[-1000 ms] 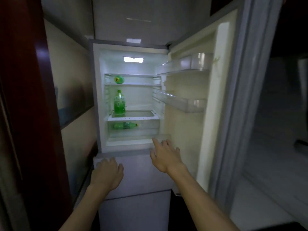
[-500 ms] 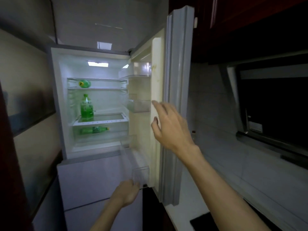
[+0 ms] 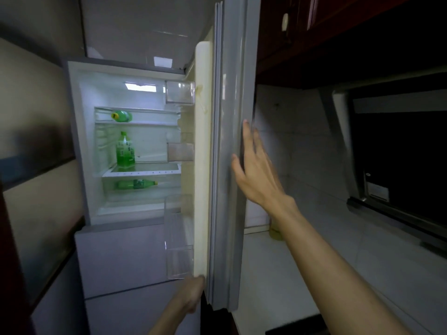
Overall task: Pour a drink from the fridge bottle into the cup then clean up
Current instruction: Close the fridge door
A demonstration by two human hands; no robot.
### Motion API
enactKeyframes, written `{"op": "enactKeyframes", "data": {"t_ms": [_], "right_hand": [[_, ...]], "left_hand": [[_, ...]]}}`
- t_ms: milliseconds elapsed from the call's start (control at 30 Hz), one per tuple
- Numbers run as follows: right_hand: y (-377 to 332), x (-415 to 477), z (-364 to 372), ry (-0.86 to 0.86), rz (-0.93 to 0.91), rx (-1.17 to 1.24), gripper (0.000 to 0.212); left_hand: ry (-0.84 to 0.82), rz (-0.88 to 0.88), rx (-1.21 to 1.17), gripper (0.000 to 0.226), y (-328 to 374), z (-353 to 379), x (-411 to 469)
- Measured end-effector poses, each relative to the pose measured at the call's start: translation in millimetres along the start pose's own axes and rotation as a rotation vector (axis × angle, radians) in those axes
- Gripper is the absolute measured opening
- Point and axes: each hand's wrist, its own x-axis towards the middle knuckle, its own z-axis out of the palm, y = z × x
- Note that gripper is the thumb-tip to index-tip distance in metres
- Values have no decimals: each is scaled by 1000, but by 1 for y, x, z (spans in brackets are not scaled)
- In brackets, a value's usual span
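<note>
my hands on the open white fridge door (image 3: 227,141), green bottles inside.
my right hand (image 3: 256,170) lies flat, fingers spread, on the door's outer edge; my left hand (image 3: 192,294) is curled at its bottom corner. the upright green plastic bottle (image 3: 125,152) stands on the middle glass shelf (image 3: 145,171), others lying above and below.

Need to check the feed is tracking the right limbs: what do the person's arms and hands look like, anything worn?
Both hands are bare: no gloves, rings or watch show on the right hand or the left hand. Both forearms are uncovered, with no sleeve in view. Motion blur hides finer detail.
</note>
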Motion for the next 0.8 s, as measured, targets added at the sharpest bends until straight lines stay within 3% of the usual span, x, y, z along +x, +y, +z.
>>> {"op": "enactKeyframes", "data": {"t_ms": [167,300,500,600,700,800], "right_hand": [[-7,4,30,123,-54,28,74],[-23,8,56,194,-129,77,74],[-74,19,106,169,-267,80,73],[-106,27,135,178,-292,118,75],[-132,36,163,166,-298,127,75],[-153,44,185,180,-298,110,75]], "left_hand": [[297,202,231,41,0,-25,26],[544,348,160,20,16,-39,18],[579,445,46,91,-3,-55,11],[616,451,12,104,-18,-85,25],[628,432,32,100,-33,-121,39],[645,461,79,73,-46,-151,50]]}}
